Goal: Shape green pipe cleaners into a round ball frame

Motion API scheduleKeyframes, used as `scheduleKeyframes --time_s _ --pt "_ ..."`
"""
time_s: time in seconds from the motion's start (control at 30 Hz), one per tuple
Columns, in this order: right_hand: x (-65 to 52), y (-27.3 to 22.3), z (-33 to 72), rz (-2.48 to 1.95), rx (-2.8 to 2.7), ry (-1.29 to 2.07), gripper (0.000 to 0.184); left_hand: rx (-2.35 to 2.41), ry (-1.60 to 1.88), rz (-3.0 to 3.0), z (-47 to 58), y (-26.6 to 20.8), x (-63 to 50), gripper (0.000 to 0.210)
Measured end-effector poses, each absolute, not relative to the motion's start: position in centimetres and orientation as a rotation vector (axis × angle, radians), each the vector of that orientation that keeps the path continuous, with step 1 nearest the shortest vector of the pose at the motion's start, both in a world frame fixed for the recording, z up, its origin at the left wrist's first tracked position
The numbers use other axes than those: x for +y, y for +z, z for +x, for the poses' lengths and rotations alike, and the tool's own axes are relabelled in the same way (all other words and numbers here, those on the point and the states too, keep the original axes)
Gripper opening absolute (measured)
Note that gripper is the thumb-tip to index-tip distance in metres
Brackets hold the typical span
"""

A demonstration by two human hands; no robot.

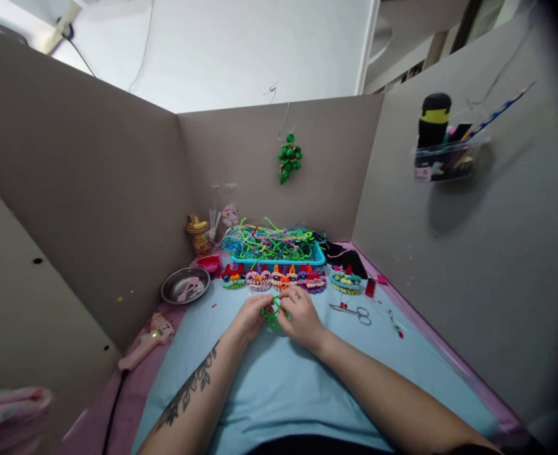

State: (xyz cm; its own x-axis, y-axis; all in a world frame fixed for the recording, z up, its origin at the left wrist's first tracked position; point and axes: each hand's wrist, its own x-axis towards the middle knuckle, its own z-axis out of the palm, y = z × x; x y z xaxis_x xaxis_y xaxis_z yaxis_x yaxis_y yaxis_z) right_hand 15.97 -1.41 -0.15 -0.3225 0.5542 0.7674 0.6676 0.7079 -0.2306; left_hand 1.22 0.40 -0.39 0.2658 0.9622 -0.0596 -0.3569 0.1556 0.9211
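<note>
Green pipe cleaners (272, 317), bent into a loose loop, are held between my two hands over the blue cloth. My left hand (254, 316) pinches the loop from its left side. On the right side, my right hand (300, 315) closes its fingers on the same green piece, near its top. Some of the fingertips are hidden behind the knuckles. Just beyond my hands stands a row of several colourful figures made of pipe cleaners (285, 278). A separate yellow and blue figure (346, 280) sits to the right of that row.
Behind the figures, a blue tray (279, 262) overflows with pipe cleaners. Scissors (354, 312) lie at right. A metal bowl (185, 286) and a pink glue gun (148, 344) with a cord are at left. Grey panels (241, 158) enclose the table; a caddy (444, 158) hangs at right.
</note>
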Motion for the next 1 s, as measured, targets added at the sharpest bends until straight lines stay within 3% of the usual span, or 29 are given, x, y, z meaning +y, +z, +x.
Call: scheduleKeyframes --time_s 0.7,0.83,1.0 --pt "-0.7 -0.1 17.0 -0.878 -1.719 0.237 0.01 0.664 1.101 0.315 -1.8 0.1 2.8 0.015" --pt "-0.9 0.1 16.8 -0.864 -1.712 0.33 0.01 0.736 1.06 0.446 -0.8 0.0 2.2 0.012" --pt "-0.8 0.5 16.7 -0.928 -1.712 0.453 0.01 0.855 1.187 1.051 0.4 -0.4 1.2 0.019"
